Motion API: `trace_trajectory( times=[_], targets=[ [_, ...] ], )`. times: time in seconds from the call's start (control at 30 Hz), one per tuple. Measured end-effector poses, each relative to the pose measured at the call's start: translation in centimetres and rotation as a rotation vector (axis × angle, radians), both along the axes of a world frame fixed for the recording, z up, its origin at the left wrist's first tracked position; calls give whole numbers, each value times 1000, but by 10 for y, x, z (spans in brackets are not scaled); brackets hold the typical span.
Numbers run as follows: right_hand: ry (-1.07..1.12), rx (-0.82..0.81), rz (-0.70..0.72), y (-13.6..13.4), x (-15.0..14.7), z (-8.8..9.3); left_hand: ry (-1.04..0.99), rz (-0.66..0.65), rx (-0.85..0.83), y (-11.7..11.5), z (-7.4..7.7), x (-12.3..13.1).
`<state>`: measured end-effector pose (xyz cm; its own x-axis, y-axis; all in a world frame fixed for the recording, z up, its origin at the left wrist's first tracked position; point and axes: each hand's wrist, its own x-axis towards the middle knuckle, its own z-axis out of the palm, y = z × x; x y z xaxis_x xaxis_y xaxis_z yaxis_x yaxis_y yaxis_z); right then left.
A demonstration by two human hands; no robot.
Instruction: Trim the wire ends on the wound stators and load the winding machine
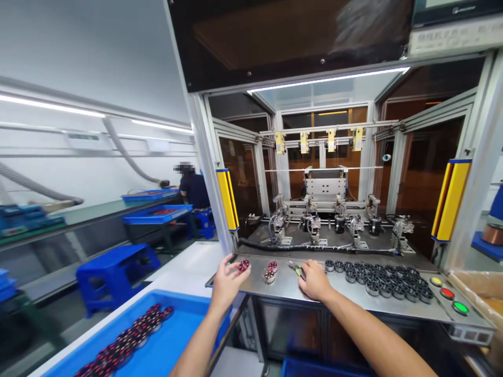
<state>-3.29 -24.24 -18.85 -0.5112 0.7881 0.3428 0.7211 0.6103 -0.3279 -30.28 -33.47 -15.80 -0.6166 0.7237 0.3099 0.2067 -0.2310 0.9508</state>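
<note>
My left hand (228,283) pinches a red-and-black wound motor stator (244,265) at the left end of the machine's metal ledge. Between my hands, two more copper-wound stators stand on the ledge, a red one (272,267) behind and a copper-toned one (269,276) in front, with thin wire ends sticking out. My right hand (314,280) is closed around a pair of green-handled cutting pliers (296,269), whose metal jaws point left toward the stators. Right of that hand, rows of black unwound stators (387,277) cover the ledge.
A blue tray (184,314) with several wound stators lies at lower left. Winding stations (314,225) stand inside the machine frame, between yellow side bars (228,199). Buttons (447,293) sit at the ledge's right end. A blue stool (113,272) and a seated person (194,188) are at left.
</note>
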Motion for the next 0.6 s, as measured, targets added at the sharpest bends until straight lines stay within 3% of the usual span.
trace_trajectory(
  times=[0.2,0.27,0.37,0.47,0.6],
  targets=[
    [219,-35,95,-15,6,23,-169,-46,170,-65,24,56],
    [344,-51,136,-33,10,35,-205,-67,184,-86,26,76],
    [528,-122,236,-80,24,53,-193,-149,250,-117,30,108],
    [650,-252,335,-139,48,66,45,-213,401,-142,35,137],
    [910,-593,426,-193,73,75,490,-124,507,-160,38,160]
  ],
)
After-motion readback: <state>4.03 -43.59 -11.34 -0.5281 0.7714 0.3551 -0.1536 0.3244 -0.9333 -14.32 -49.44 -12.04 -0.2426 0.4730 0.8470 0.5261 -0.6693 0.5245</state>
